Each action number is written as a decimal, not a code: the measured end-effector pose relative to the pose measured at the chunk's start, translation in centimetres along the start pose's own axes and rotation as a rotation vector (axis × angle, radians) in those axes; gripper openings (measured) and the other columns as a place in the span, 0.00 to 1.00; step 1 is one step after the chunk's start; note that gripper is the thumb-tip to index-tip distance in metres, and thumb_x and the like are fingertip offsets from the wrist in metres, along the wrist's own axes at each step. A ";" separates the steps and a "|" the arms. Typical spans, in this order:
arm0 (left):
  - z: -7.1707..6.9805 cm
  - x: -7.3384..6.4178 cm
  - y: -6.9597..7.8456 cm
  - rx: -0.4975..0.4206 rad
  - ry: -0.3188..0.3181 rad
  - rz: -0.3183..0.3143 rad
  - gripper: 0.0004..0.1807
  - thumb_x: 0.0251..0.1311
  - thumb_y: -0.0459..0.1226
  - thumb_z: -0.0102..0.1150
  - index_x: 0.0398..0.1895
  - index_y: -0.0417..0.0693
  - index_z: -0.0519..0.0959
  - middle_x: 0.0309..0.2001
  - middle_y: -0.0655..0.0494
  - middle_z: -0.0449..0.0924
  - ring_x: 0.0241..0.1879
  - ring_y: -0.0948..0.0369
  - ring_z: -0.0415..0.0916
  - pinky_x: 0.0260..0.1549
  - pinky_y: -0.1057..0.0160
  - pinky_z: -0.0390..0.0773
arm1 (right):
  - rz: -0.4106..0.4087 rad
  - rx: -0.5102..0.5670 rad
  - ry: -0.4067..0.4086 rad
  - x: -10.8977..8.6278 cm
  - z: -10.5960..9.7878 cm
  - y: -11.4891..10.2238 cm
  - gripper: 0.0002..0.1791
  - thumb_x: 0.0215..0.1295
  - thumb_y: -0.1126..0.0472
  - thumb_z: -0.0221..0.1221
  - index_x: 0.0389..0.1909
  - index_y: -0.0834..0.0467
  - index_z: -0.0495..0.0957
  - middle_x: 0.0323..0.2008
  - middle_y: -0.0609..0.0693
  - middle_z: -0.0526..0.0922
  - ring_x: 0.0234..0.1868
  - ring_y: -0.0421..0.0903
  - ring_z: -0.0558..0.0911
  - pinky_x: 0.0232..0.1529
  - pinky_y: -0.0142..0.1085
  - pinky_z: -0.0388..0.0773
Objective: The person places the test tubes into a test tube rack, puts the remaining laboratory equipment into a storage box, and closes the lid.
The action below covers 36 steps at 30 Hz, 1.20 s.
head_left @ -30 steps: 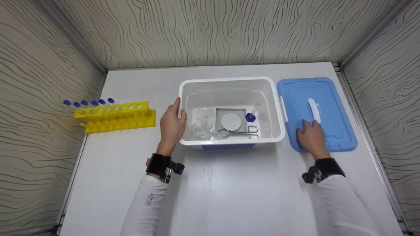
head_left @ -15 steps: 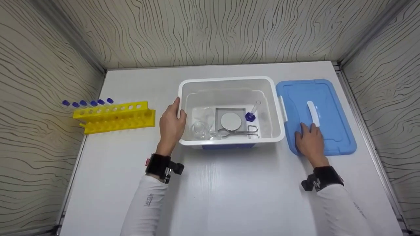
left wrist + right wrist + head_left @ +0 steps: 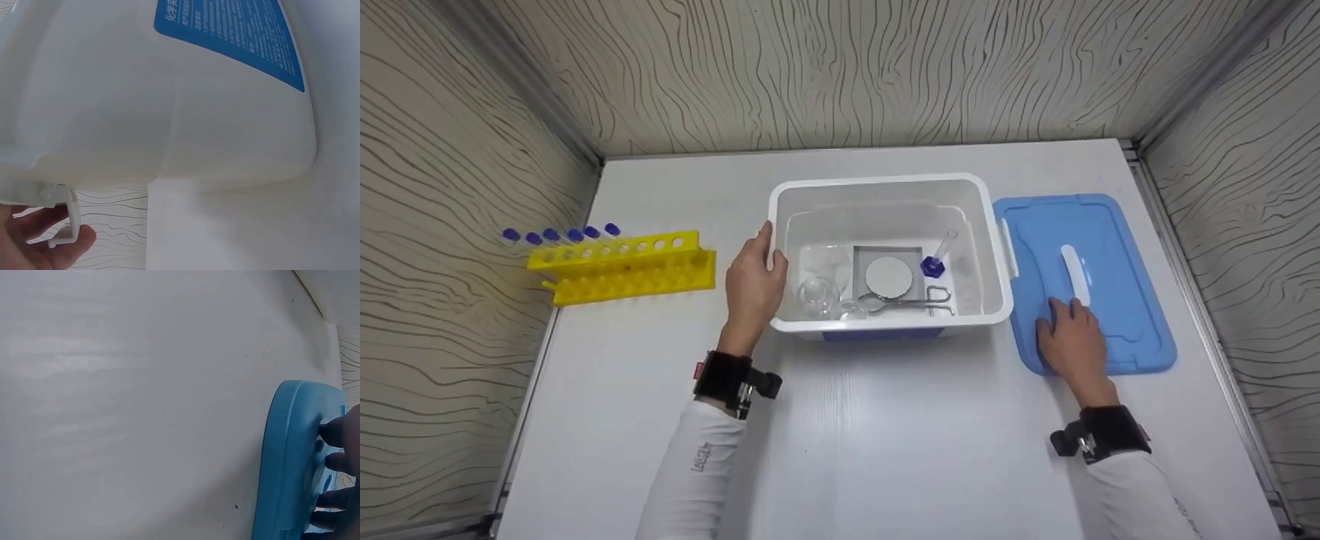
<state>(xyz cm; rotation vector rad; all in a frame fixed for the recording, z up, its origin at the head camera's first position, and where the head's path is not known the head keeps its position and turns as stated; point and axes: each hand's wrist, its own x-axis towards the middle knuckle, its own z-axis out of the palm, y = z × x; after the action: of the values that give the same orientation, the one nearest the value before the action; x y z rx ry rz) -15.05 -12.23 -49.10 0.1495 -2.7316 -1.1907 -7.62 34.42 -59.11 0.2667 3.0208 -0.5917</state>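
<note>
A white plastic storage box [image 3: 885, 182] stands uncovered at the middle of the table. My left hand [image 3: 756, 283] is at its left rim, the thumb and forefinger at the edge, and in the left wrist view fingers curl about a white latch [image 3: 73, 216] that hangs there. To the right of the box a blue lid [image 3: 1132, 300] with a white handle [image 3: 1076, 274] lies flat. My right hand [image 3: 1072, 341] rests on the lid's near left part, fingertips pressing on its top just below the handle, as the right wrist view also shows.
Inside the box lie a gauze square with a white round centre [image 3: 889, 277], metal tongs [image 3: 911, 302], a glass cylinder on a purple hexagonal base [image 3: 934, 267] and clear glassware [image 3: 817, 296]. Farther left, a yellow rack [image 3: 622, 268] holds several blue-capped tubes [image 3: 576, 235].
The blue lid has slid toward me along the table, with my right hand moving on it. My left hand and the box have stayed in place.
</note>
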 end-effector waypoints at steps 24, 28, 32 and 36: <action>0.0 0.1 0.0 0.002 0.008 0.006 0.28 0.67 0.38 0.51 0.71 0.45 0.68 0.52 0.42 0.83 0.53 0.50 0.82 0.55 0.50 0.81 | 0.037 0.041 0.052 5.6 -5.0 2.1 0.27 0.72 0.59 0.47 0.63 0.75 0.68 0.45 0.79 0.77 0.42 0.73 0.79 0.40 0.63 0.75; 0.1 0.1 0.0 0.006 -0.001 -0.017 0.28 0.68 0.38 0.52 0.72 0.46 0.67 0.54 0.43 0.82 0.56 0.50 0.81 0.59 0.51 0.79 | 0.035 0.030 -0.001 6.6 -4.8 1.7 0.29 0.71 0.59 0.46 0.63 0.77 0.66 0.47 0.82 0.75 0.44 0.76 0.77 0.43 0.65 0.74; 0.2 0.1 -0.1 0.011 -0.011 -0.026 0.28 0.68 0.38 0.51 0.72 0.46 0.67 0.56 0.43 0.82 0.58 0.50 0.80 0.60 0.51 0.78 | 0.018 0.008 -0.020 6.8 -4.4 1.5 0.28 0.69 0.61 0.47 0.61 0.80 0.66 0.45 0.83 0.73 0.43 0.78 0.76 0.43 0.66 0.74; 0.2 0.1 -0.1 0.005 -0.008 -0.018 0.28 0.68 0.38 0.51 0.72 0.46 0.67 0.55 0.43 0.82 0.58 0.50 0.80 0.60 0.51 0.78 | 0.004 -0.009 0.005 6.8 -4.2 1.3 0.23 0.68 0.62 0.47 0.48 0.82 0.73 0.38 0.80 0.73 0.37 0.76 0.76 0.35 0.64 0.73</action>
<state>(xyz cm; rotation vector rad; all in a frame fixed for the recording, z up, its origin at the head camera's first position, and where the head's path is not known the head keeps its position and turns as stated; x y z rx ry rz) -15.23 -12.17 -49.34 0.1710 -2.7461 -1.1913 -14.18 38.23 -56.28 0.2739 3.0259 -0.5782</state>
